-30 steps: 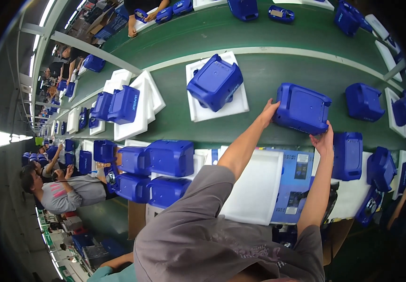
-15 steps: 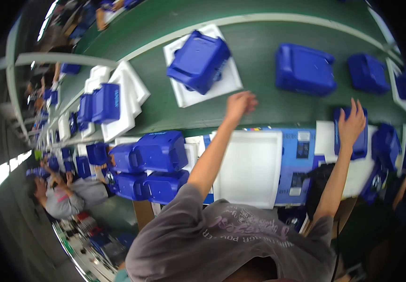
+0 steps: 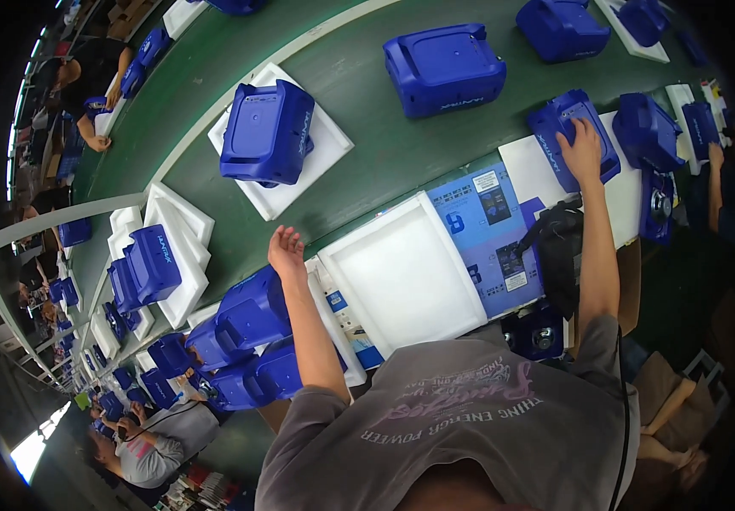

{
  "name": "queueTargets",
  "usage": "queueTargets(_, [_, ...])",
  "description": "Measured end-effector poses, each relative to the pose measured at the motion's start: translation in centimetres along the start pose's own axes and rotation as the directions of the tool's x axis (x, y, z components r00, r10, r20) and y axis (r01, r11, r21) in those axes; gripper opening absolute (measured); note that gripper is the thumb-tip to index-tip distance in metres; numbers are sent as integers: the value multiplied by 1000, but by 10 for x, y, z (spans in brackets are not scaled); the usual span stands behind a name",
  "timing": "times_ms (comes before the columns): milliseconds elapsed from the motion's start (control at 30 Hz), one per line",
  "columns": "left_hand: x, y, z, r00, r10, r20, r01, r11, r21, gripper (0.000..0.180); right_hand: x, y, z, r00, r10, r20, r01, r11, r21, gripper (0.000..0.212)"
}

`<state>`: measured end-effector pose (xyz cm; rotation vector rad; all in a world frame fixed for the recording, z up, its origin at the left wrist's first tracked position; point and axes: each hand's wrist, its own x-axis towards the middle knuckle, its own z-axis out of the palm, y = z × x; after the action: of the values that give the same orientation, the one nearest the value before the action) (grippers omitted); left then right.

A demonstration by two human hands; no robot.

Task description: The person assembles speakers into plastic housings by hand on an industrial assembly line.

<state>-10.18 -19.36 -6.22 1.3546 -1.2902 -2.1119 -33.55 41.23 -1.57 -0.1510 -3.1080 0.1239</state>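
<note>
Green belt (image 3: 393, 162) across far side. Right hand (image 3: 581, 152) on blue housing (image 3: 551, 132), grip unclear — left hand (image 3: 287, 249) empty, loosely open.

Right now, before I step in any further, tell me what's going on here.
A person has the right hand on a blue plastic housing to their right; whether it grips or merely rests there is unclear. The left hand holds nothing, its fingers loosely curled near the edge of the green surface. A shallow white tray lies directly in front of the person. Farther out, one blue housing sits straight on the green surface.
</note>
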Motion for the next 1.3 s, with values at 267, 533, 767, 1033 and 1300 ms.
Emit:
queueTargets(267, [15,-4,11,992,-73,105,76,997,-26,31,36,-28,11,999,-47,-11,48,967,249,57])
queueTargets(533, [-1,-3,26,983,-137,119,140,990,-12,28,50,-34,5,995,-25,100,24,1000,14,55])
queueTargets(767, [-2,7,8,985,-107,135,113,993,-40,31,18,-14,-11,975,-74,-209,38,984,-173,54])
queueTargets(1033, [33,19,4,999,17,49,-23,994,107,37,-17,92,14,955,-185,-233,193,981,14,55])
queueTargets(1300, [69,22,96,971,-112,210,104,993,46,59,-36,-7,23,781,87,-618,171,923,346,28])
